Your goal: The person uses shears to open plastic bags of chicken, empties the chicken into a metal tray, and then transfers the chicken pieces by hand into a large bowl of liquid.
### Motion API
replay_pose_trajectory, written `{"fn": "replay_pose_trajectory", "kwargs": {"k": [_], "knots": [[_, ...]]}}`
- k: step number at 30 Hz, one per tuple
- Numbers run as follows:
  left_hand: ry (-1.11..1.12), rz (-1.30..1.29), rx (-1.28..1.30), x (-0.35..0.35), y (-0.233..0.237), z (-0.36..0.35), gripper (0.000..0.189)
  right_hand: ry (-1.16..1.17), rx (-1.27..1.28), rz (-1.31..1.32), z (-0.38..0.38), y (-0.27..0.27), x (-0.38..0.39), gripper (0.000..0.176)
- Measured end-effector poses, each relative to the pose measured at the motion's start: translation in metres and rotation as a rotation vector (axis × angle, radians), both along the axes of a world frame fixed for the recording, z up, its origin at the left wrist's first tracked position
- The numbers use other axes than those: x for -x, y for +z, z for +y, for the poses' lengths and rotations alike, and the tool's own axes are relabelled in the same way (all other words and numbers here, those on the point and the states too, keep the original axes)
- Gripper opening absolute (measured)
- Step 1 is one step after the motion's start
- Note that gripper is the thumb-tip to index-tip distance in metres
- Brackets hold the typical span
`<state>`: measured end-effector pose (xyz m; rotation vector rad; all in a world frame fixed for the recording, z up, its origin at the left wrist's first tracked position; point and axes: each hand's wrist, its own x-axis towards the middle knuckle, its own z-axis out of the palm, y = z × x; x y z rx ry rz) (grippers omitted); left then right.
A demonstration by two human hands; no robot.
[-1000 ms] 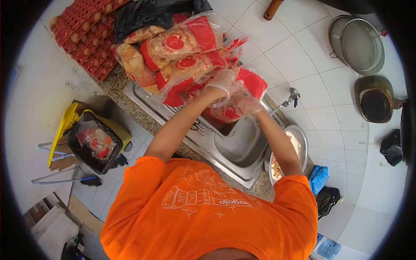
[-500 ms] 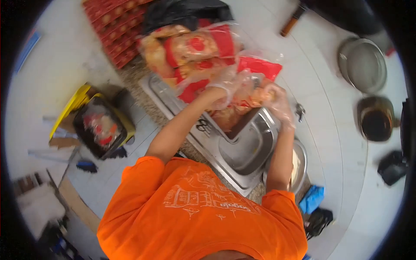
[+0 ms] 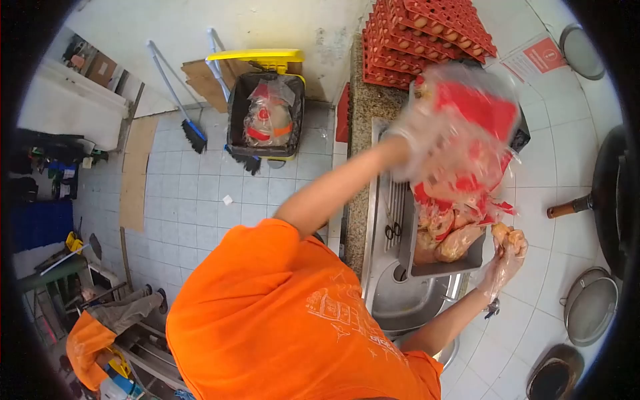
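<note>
My left hand, in a clear plastic glove, grips a clear and red plastic bag, blurred by motion, above the metal pan. Raw chicken pieces lie in the pan, which sits over the sink's drainboard and basin edge. Just right of the pan, my gloved right hand is closed around a yellowish chicken piece. More red and clear plastic covers the pan's far end, where the contents are partly hidden. Black-handled scissors rest on the drainboard beside the pan.
Red egg trays are stacked at the counter's far end. A yellow-lidded bin holding plastic bags stands on the floor at left, near brooms. The sink basin and tap are close. A person in orange bends at lower left.
The view has turned, showing more floor on the left. My left hand has swung the plastic bag away from my right hand, which now holds a chicken piece at the pan's right side.
</note>
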<state>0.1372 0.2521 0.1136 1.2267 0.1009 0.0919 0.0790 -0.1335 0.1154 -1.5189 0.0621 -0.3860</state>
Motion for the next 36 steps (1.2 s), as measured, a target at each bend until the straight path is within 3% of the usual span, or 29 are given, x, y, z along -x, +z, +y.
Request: {"fn": "replay_pose_trajectory", "kwargs": {"k": [1,2,4,5,6,7,8,9,11,12,13,14,15,16,17,18,19,20,21,23,25,26,29,31,32,34,36], "knots": [[-0.026,-0.022,0.051,0.021,0.026,0.037,0.036,0.064,-0.015,0.024,-0.008,-0.012,-0.003,0.031],[0.001,0.025,-0.051,0.026,0.02,0.07,0.04,0.124,-0.03,0.05,-0.014,-0.019,-0.002,0.031],[0.162,0.031,-0.186,0.042,0.016,0.127,0.054,0.074,-0.035,0.079,0.01,-0.023,0.007,0.032],[0.351,0.082,-0.151,0.047,0.007,0.146,0.058,0.025,-0.039,0.1,0.017,-0.026,0.011,0.033],[0.409,0.2,-0.439,0.051,-0.006,0.182,0.06,0.042,-0.024,0.113,0.003,-0.043,0.01,0.035],[0.479,0.253,-0.345,0.062,-0.005,0.2,0.051,0.022,-0.03,0.116,0.006,-0.046,0.013,0.035],[0.6,0.233,-0.349,0.058,-0.038,0.23,0.051,0.034,-0.032,0.125,0.015,-0.05,0.018,0.036],[0.546,0.261,-0.416,0.062,-0.064,0.264,0.054,0.044,-0.033,0.137,0.019,-0.053,0.022,0.036],[0.64,0.366,-0.933,0.051,-0.164,0.357,0.065,0.002,0.025,0.196,0.017,-0.06,0.025,0.036],[0.647,0.305,-1.231,0.065,-0.163,0.356,0.063,0.016,0.005,0.227,0.025,-0.061,0.028,0.031],[0.475,0.442,-1.141,0.065,-0.202,0.386,0.062,0.012,-0.016,0.257,0.033,-0.06,0.033,0.028],[0.382,0.327,-1.192,0.07,-0.247,0.409,0.068,-0.019,0.016,0.258,0.046,-0.058,0.038,0.026],[0.16,0.855,-1.586,0.073,-0.219,0.385,0.06,-0.069,0.056,0.258,0.052,-0.054,0.04,0.024],[0.001,0.544,-1.709,0.077,-0.295,0.436,0.082,-0.061,0.227,0.156,0.036,-0.079,0.043,0.024],[0.212,0.48,-1.648,0.082,-0.267,0.389,0.075,-0.047,0.314,0.157,0.043,-0.071,0.042,0.026],[-0.168,0.385,-1.802,0.073,-0.294,0.403,0.065,-0.089,0.178,0.268,0.035,-0.089,0.039,0.026],[-0.187,0.521,-1.565,0.067,-0.269,0.366,0.053,-0.105,-0.024,0.266,0.039,-0.096,0.038,0.026],[0.085,0.708,-0.976,0.067,-0.23,0.3,0.043,-0.138,-0.065,0.277,0.042,-0.096,0.038,0.027],[0.034,0.669,-0.983,0.061,-0.205,0.246,0.043,-0.162,-0.113,0.283,0.046,-0.097,0.039,0.029],[-0.034,0.356,-0.523,0.059,-0.158,0.159,0.031,-0.17,-0.325,0.174,0.048,-0.106,0.043,0.021],[-0.284,0.193,-0.512,0.061,-0.083,0.057,0.03,-0.222,-0.347,0.199,0.047,-0.086,0.05,0.022],[-0.42,0.125,-0.496,0.063,-0.068,0.014,0.032,-0.238,-0.363,0.241,0.045,-0.075,0.058,0.022],[-0.767,-0.044,-0.35,0.08,-0.043,-0.121,0.038,-0.236,-0.514,0.109,0.022,-0.061,0.093,0.024],[-0.757,-0.223,-0.387,0.098,-0.069,-0.209,0.04,-0.325,-0.497,0.077,0.006,-0.038,0.125,0.024],[-0.819,-0.242,-0.38,0.113,-0.065,-0.247,0.04,-0.34,-0.481,0.074,-0.005,-0.029,0.145,0.024],[-1.014,-0.002,-0.076,0.152,-0.054,-0.313,0.039,-0.467,-0.383,0.07,-0.034,-0.02,0.191,0.026],[-1.071,0.017,-0.101,0.197,-0.048,-0.362,0.038,-0.557,-0.287,0.079,-0.063,-0.015,0.236,0.027]]}}
